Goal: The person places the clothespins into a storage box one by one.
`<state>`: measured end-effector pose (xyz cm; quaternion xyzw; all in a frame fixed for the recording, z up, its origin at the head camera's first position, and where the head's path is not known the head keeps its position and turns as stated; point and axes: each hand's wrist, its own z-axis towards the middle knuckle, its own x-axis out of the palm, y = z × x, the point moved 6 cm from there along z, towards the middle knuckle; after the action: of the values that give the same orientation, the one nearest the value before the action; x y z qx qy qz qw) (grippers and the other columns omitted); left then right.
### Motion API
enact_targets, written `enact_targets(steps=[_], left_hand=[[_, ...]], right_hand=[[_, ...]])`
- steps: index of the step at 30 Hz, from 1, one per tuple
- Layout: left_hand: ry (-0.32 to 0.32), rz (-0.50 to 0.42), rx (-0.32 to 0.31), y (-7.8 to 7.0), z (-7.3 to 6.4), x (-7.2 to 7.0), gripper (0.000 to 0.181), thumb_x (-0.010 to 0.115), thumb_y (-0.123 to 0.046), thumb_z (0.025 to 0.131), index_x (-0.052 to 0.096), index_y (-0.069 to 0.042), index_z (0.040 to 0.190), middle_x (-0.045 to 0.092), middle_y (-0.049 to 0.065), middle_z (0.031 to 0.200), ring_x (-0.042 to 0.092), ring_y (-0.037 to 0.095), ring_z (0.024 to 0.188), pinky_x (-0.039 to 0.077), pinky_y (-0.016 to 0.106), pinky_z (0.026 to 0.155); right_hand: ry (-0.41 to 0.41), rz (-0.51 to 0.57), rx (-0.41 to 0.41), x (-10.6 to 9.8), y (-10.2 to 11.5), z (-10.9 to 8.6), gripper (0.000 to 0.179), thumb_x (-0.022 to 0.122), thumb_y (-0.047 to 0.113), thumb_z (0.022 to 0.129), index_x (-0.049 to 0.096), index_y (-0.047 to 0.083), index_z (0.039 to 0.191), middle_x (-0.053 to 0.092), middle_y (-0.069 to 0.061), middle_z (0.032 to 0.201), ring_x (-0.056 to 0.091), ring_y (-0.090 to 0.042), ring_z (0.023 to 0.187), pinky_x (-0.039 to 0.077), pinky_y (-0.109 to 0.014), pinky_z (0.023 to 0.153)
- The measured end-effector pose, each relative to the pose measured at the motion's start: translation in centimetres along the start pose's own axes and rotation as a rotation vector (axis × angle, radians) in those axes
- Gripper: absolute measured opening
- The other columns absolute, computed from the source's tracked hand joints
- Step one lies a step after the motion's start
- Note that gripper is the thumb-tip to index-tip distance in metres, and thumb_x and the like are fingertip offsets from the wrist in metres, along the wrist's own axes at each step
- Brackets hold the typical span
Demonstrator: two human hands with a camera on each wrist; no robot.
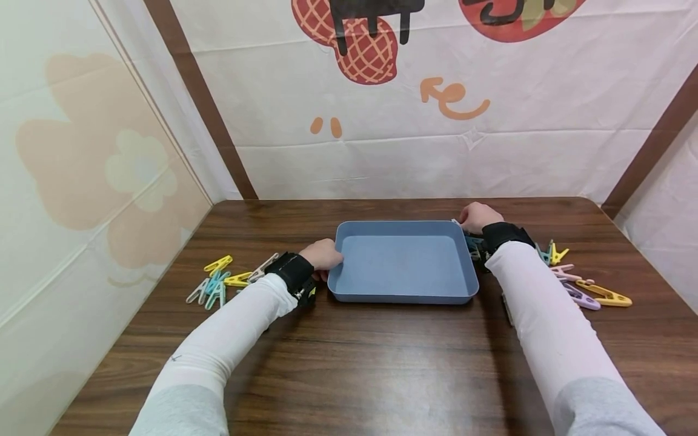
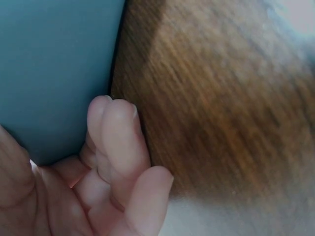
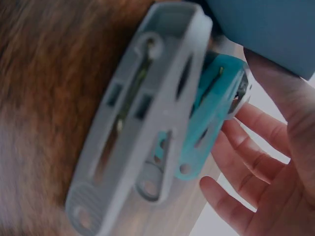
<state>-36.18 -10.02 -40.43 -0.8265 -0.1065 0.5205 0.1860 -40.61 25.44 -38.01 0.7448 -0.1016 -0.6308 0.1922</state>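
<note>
A shallow blue-grey tray [image 1: 403, 261] sits on the wooden table. My left hand [image 1: 323, 254] holds its left rim; in the left wrist view the curled fingers [image 2: 118, 135] lie against the tray's wall [image 2: 54, 73]. My right hand [image 1: 480, 217] is at the far right corner. In the right wrist view its thumb [image 3: 278, 86] meets the tray's edge, and the other fingers spread beside a teal clothespin [image 3: 209, 118]. A large grey clothespin [image 3: 142, 118] lies nearer that camera. The right fingertips are partly hidden behind the clothespins, so any grip cannot be made out.
Left of the tray lies a loose group of clothespins, with yellow [image 1: 218, 264] and light blue [image 1: 216, 289] ones. More clothespins lie on the right, including a large yellow one [image 1: 609, 297] and a purple one [image 1: 583, 297]. A printed white curtain [image 1: 382, 163] hangs behind the table.
</note>
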Motion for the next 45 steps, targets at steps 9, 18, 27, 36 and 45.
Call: enact_targets(steps=[9,18,27,36,45], left_hand=[[0.015,0.004,0.000,-0.4,-0.3,0.1,0.023,0.045,-0.016,0.095,0.060,0.001,0.095,0.065,0.013,0.068,0.062,0.021,0.052,0.052,0.034,0.049],[-0.010,-0.005,0.026,-0.4,0.1,-0.1,0.023,0.045,-0.015,0.094,0.061,0.002,0.094,0.065,0.014,0.070,0.062,0.022,0.051,0.052,0.035,0.047],[-0.009,0.008,0.024,-0.2,0.5,0.1,0.023,0.045,-0.015,0.093,0.061,0.001,0.090,0.065,0.013,0.067,0.062,0.020,0.050,0.052,0.034,0.047],[-0.018,0.010,0.020,-0.4,0.3,-0.1,0.023,0.045,-0.015,0.093,0.061,0.001,0.088,0.065,0.013,0.067,0.062,0.020,0.050,0.052,0.034,0.046],[-0.013,0.027,-0.004,-0.2,0.1,0.0,0.023,0.046,-0.017,0.094,0.061,-0.001,0.087,0.064,0.012,0.068,0.061,0.020,0.051,0.051,0.032,0.047]], right_hand=[[0.033,-0.026,-0.029,0.1,-0.8,0.7,0.027,0.066,0.021,0.088,0.069,-0.004,0.097,0.068,-0.018,0.095,0.060,-0.032,0.082,0.049,-0.046,0.073],[-0.030,-0.029,-0.025,-0.8,-0.4,0.1,0.023,0.067,0.018,0.086,0.070,-0.003,0.095,0.067,-0.017,0.091,0.058,-0.032,0.080,0.047,-0.046,0.072],[-0.098,0.004,-0.028,-3.4,0.4,-1.2,0.022,0.071,0.018,0.086,0.068,-0.002,0.093,0.064,-0.014,0.084,0.054,-0.031,0.076,0.044,-0.043,0.067],[-0.102,-0.018,-0.214,-6.3,3.9,-2.5,0.016,0.073,0.013,0.083,0.067,-0.001,0.089,0.065,-0.009,0.080,0.054,-0.028,0.074,0.042,-0.040,0.068],[-0.028,-0.135,-0.371,-4.8,8.2,-4.4,0.017,0.075,0.012,0.083,0.069,0.002,0.096,0.066,-0.007,0.088,0.060,-0.025,0.083,0.048,-0.043,0.076]])
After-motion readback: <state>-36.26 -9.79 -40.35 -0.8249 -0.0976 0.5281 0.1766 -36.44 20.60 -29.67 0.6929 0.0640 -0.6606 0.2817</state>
